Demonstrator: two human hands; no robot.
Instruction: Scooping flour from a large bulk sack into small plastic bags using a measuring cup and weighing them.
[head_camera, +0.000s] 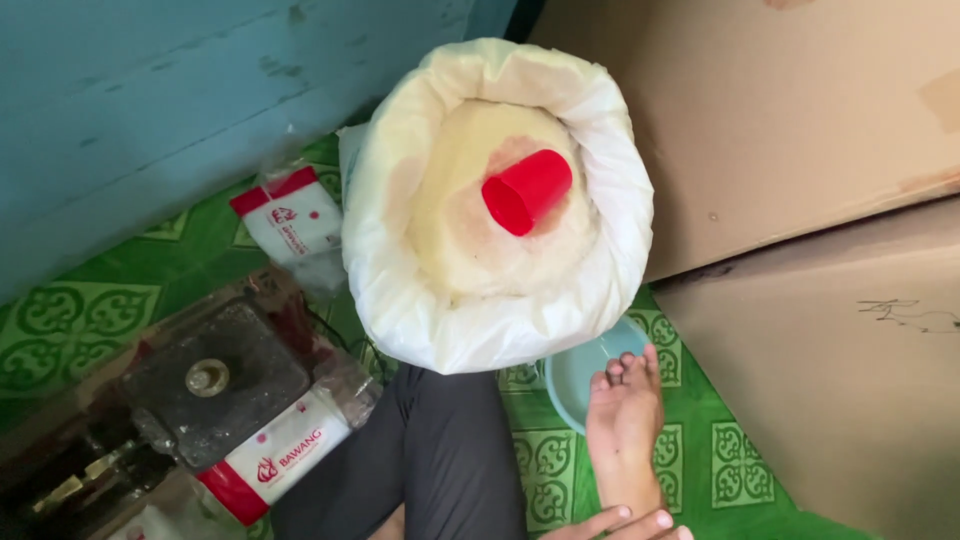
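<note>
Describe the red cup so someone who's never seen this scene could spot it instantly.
Start at the big white sack with its top rolled open, standing on the green patterned mat. Inside is a mound of pale grains; the red cup lies tilted on top, mouth toward the lower left. It is the only solid red thing there, unlike the red-and-white packets beside the sack.

a red plastic cup lies on off-white rice in a white sack. the floor mat is green with pale ornamental squares. the wall is blue, the bowl pale teal, the cardboard brown.
</note>
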